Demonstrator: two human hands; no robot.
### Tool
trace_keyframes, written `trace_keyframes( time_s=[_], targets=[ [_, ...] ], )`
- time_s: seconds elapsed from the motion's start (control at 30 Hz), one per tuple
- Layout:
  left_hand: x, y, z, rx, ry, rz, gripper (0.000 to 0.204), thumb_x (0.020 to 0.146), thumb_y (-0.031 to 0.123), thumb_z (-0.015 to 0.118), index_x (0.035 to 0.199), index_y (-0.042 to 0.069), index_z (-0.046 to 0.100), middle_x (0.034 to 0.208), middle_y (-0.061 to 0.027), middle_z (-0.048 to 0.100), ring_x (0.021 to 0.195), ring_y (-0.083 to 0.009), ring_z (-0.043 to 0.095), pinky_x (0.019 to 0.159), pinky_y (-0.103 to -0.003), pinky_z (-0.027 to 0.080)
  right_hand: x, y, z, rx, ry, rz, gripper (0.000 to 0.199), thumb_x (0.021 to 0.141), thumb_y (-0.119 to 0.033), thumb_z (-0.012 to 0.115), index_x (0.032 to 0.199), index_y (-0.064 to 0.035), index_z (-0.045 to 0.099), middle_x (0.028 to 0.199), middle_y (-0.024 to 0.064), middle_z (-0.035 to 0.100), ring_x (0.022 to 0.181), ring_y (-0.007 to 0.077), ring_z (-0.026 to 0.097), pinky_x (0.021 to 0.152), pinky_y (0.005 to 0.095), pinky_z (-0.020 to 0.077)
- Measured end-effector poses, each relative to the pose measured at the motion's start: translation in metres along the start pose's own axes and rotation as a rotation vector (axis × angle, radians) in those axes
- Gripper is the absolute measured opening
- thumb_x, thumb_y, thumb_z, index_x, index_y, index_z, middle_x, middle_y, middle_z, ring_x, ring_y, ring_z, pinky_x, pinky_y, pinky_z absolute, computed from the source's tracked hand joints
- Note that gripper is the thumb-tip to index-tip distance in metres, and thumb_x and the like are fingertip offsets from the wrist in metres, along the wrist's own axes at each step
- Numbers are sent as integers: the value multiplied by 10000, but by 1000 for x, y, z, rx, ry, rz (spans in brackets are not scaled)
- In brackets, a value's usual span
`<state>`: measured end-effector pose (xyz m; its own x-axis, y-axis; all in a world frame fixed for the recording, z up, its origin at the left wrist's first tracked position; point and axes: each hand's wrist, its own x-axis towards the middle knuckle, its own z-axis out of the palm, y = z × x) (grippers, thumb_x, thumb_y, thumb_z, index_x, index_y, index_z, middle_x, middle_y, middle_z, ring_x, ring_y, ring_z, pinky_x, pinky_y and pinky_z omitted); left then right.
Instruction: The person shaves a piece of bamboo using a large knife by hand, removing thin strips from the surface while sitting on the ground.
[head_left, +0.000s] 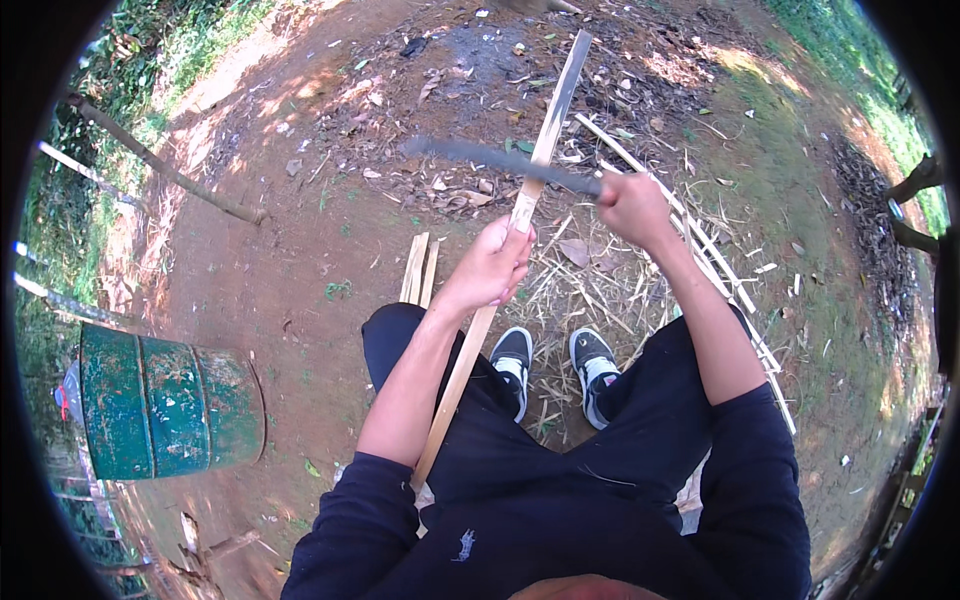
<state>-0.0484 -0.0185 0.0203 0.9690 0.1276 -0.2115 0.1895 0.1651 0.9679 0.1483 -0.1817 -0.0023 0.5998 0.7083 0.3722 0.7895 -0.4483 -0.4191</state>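
Note:
My left hand is wrapped round a long pale strip of split wood or bamboo, gripping it near the middle. The strip slants from beside my left thigh up and away from me. In my right hand is the handle of a machete, its dark blade pointing left and blurred by motion. The blade crosses the strip just beyond my left hand; whether it touches cannot be made out. Thin shavings litter the ground round my shoes.
Several split strips lie on the dirt along my right side. More cut pieces stick out beyond my left knee. A worn green metal drum stands at the left. Thin poles rise at the upper left, and dry leaves cover the ground ahead.

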Motion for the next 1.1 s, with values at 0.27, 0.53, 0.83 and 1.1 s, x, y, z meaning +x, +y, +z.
trace_keyframes(
  time_s=[0.27, 0.53, 0.83, 1.1],
  targets=[
    [-1, -3, 5, 140, 29, 29, 292, 1066, 369, 365, 974, 103, 445, 626, 64, 348, 399, -19, 328, 319, -213, 281, 4, 14, 30, -114, 232, -243, 109, 799, -138, 579, 724, -62, 557, 583, 113, 604, 511, 305, 620, 519, 456, 517],
    [-2, -5, -3, 138, 66, 36, 258, 1068, 341, 376, 985, 105, 443, 623, 74, 338, 409, -17, 311, 327, -215, 269, -4, -19, 29, -101, 138, -187, 136, 813, -153, 594, 710, -66, 602, 567, 114, 607, 491, 269, 621, 475, 410, 504],
    [-1, -7, -5, 46, 52, -29, 217, 1072, 283, 368, 962, 101, 410, 640, 58, 349, 390, -24, 306, 308, -209, 260, 1, -7, 38, -114, 48, -80, 153, 833, -125, 575, 687, -103, 618, 546, 43, 586, 443, 145, 556, 399, 325, 465],
    [-2, -4, -4, 29, 26, -32, 211, 1071, 280, 376, 965, 101, 414, 644, 56, 346, 395, -22, 305, 311, -203, 253, 9, -6, 19, -97, -8, 188, 91, 800, -121, 603, 716, -85, 602, 592, 64, 614, 519, 243, 625, 482, 391, 508]
  ],
)
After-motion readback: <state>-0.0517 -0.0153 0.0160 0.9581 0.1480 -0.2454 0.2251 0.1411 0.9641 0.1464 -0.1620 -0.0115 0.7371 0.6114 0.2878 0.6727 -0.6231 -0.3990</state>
